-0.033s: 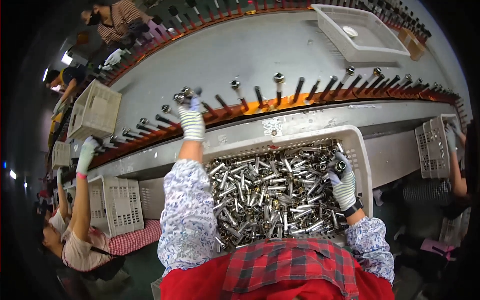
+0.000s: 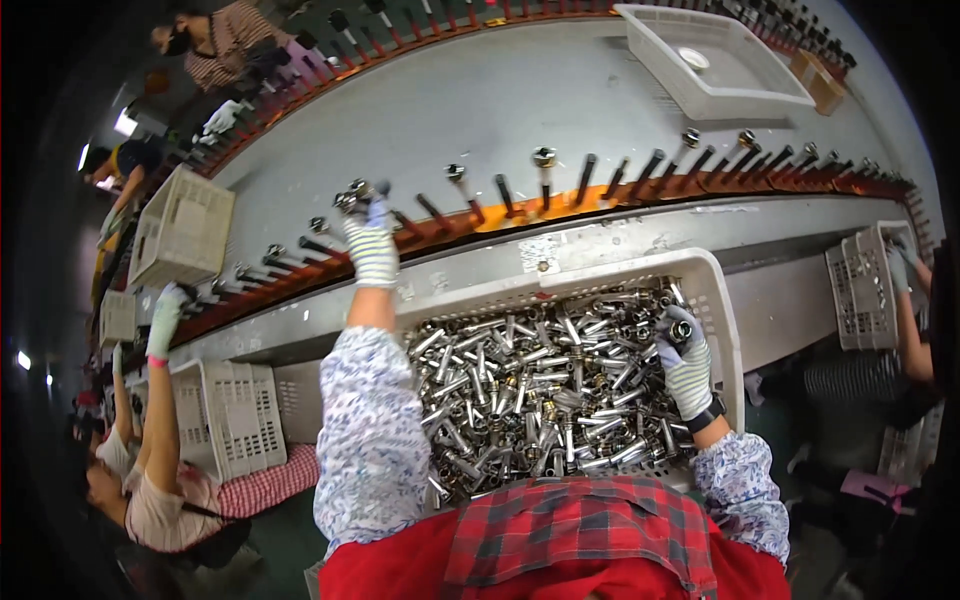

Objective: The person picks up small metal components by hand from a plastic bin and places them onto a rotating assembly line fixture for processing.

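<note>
My left hand (image 2: 371,243), in a striped knit glove, is stretched out to the orange conveyor strip (image 2: 500,215) with its black pegs and is closed on small metal fittings (image 2: 353,193) at a peg. In front of me stands a white plastic crate (image 2: 727,330) heaped with shiny metal fittings (image 2: 540,385). At the crate's right side, my gloved right hand (image 2: 688,368) rests on the heap and grips one fitting (image 2: 681,329). Some pegs carry fittings, such as one (image 2: 544,157) near the middle.
A white tray (image 2: 715,62) and a cardboard box (image 2: 822,80) lie on the grey table beyond the conveyor. Empty crates (image 2: 182,226) stand at left. A co-worker's gloved hand (image 2: 165,315) reaches to the pegs at left; another person's arm (image 2: 908,320) holds a crate (image 2: 860,285) at right.
</note>
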`<state>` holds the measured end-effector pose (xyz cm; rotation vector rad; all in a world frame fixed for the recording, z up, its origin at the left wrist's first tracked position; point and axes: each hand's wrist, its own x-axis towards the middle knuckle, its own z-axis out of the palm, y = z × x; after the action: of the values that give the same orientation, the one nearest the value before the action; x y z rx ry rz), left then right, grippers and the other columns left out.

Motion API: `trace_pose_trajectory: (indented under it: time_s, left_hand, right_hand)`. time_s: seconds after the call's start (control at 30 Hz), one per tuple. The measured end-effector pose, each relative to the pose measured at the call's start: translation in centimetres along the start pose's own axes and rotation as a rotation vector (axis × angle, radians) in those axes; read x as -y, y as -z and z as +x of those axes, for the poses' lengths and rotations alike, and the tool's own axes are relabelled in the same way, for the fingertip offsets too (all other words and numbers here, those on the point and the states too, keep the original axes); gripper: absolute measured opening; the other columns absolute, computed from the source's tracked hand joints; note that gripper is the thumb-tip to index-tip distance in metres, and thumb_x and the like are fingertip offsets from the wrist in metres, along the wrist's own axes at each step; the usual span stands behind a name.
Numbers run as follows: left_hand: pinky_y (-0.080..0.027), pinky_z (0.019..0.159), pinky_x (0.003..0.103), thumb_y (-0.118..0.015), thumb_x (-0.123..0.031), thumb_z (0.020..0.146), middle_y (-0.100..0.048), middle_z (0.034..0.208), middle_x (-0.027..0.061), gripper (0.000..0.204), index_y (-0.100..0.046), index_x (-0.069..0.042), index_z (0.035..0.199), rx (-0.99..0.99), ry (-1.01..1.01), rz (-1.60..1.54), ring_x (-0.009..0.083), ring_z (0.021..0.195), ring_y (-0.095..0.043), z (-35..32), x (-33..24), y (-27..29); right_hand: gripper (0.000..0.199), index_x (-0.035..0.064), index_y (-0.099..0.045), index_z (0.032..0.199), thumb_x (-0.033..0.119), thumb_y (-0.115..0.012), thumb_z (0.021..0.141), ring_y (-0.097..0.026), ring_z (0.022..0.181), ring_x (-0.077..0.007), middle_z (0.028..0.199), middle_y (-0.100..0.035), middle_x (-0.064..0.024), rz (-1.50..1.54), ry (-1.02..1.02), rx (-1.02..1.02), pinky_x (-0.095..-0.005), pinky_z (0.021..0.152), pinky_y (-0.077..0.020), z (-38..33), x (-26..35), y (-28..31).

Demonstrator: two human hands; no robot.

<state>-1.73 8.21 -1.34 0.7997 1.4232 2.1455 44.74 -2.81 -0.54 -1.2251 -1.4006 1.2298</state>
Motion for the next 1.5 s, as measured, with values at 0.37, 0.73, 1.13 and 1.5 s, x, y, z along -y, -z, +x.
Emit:
trace_pose_trajectory:
  time_s: [0.37,0.73,1.13,1.5]
  left_hand:
    - [-0.044,0.090,0.032,-0.051,-0.011,0.093,-0.059,0.108,0.0075,0.028,-0.053,0.000,0.118,-0.026,0.125,-0.048,0.0194,0.096,-0.056,-1.5,2.5,13.8]
    - [-0.036,0.104,0.038,-0.047,-0.033,0.096,-0.052,0.124,0.0197,0.051,-0.041,0.006,0.129,0.090,0.254,0.088,0.0262,0.116,-0.050,-13.8,-6.4,14.2]
    - [-0.036,0.105,0.040,-0.045,-0.029,0.098,-0.055,0.123,0.0160,0.039,-0.049,0.001,0.122,0.286,0.240,0.115,0.0266,0.116,-0.052,-14.7,-7.1,14.3]
    - [-0.040,0.100,0.041,-0.047,-0.031,0.096,-0.060,0.115,0.0173,0.039,-0.053,0.003,0.115,0.213,0.155,0.150,0.0273,0.109,-0.056,-20.0,-9.9,2.7]
  right_hand:
    - [0.025,0.0017,-0.047,0.118,0.014,-0.046,0.096,-0.053,0.071,-0.0078,0.089,-0.058,-0.0076,0.779,0.243,0.316,-0.0216,0.062,-0.0507,17.7,6.2,-12.3]
    - [0.023,0.0019,-0.055,0.104,0.019,-0.056,0.088,-0.061,0.081,-0.0394,0.085,-0.064,-0.0216,-0.602,0.314,0.167,-0.0447,0.073,-0.0490,22.1,4.7,-24.2]
    - [0.046,0.0081,-0.052,0.121,0.013,-0.065,0.077,-0.059,0.095,-0.0265,0.113,-0.059,-0.0086,-0.771,0.893,0.396,-0.0370,0.083,-0.0468,6.3,6.5,-11.5]
    - [0.062,0.0009,-0.056,0.115,0.043,-0.068,0.071,-0.053,0.107,-0.0307,0.109,-0.059,-0.0161,-1.488,0.297,0.988,-0.0426,0.088,-0.0428,-1.2,3.6,7.6]
